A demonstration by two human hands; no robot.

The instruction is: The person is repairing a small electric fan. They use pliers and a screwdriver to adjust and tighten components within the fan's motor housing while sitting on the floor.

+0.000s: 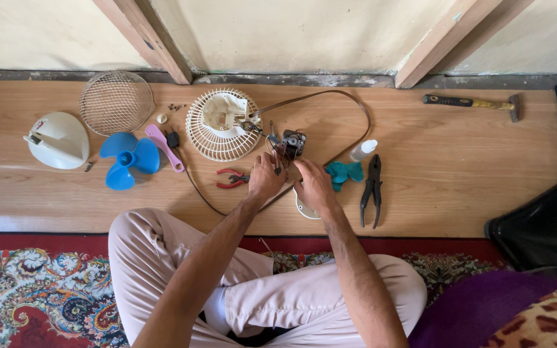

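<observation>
At the centre of the frame, on the wooden floor (pixel 459 167), lies a small fan motor (pixel 291 143) with thin wires running from it. The left hand (pixel 265 179) sits just below and left of the motor with its fingers curled, seemingly pinching the wires, though the exact grip is too small to make out. The right hand (pixel 315 185) is bent over a round white part (pixel 304 209) just below the motor; whether it grips anything cannot be told. The motor looks like a compact, stiff metal lump, probably heavy for its size, best held by its frame; the wires look thin and easy to break, so they want a gentle pinch near their ends. Red-handled pliers (pixel 230 178) lie just left of the left hand, and black pliers (pixel 372 188) and a teal cloth (pixel 345 173) lie to the right. The white fan grille (pixel 217 132) is above left of the motor, a brown cord (pixel 356 109) loops to the upper right, and blue fan blades (pixel 124 160) lie in the left part.
</observation>
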